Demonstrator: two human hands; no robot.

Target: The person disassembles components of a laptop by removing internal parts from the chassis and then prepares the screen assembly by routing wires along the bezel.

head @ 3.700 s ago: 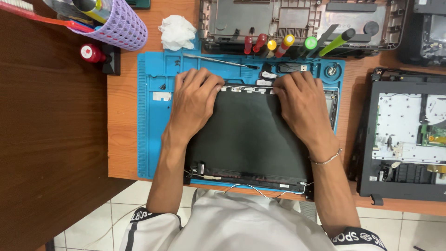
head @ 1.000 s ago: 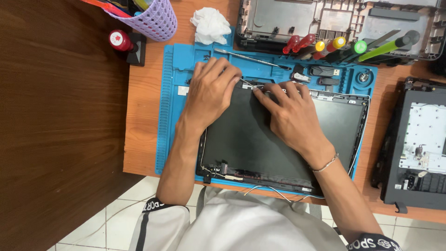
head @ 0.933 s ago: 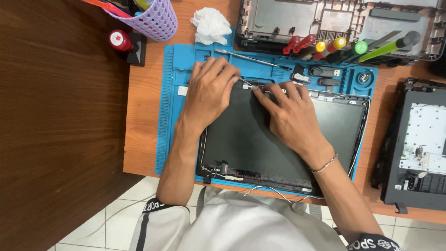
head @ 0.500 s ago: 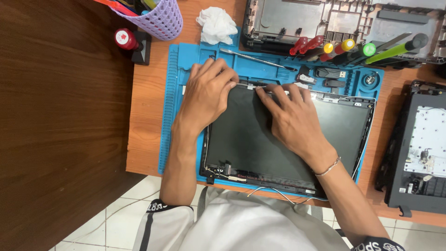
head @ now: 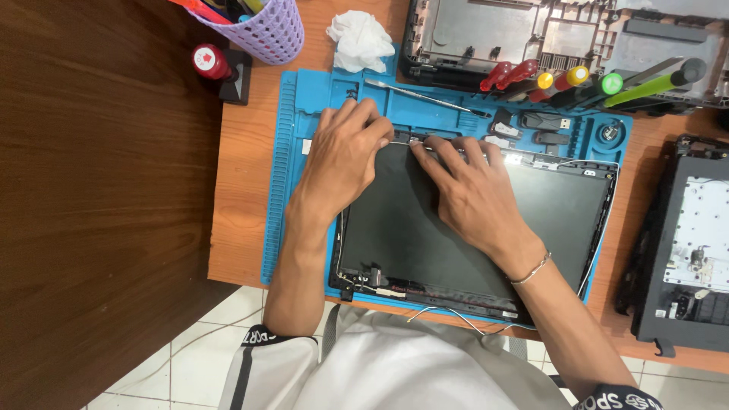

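there, two hands (head: 345, 156) (head: 471, 193) on one screen panel (head: 486, 235)

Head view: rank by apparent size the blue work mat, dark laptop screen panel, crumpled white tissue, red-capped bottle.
1. Blue silicone work mat, largest, though partly covered.
2. Dark rectangular laptop screen panel, lying on the mat under both hands.
3. Crumpled white tissue.
4. Small red-capped bottle, smallest.
All lie at about desk level, so nearness to the camera hardly skews the order.

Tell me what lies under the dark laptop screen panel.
The laptop screen panel rests on a blue work mat, visible around its edges. Both hands, left hand and right hand, cover its top edge.
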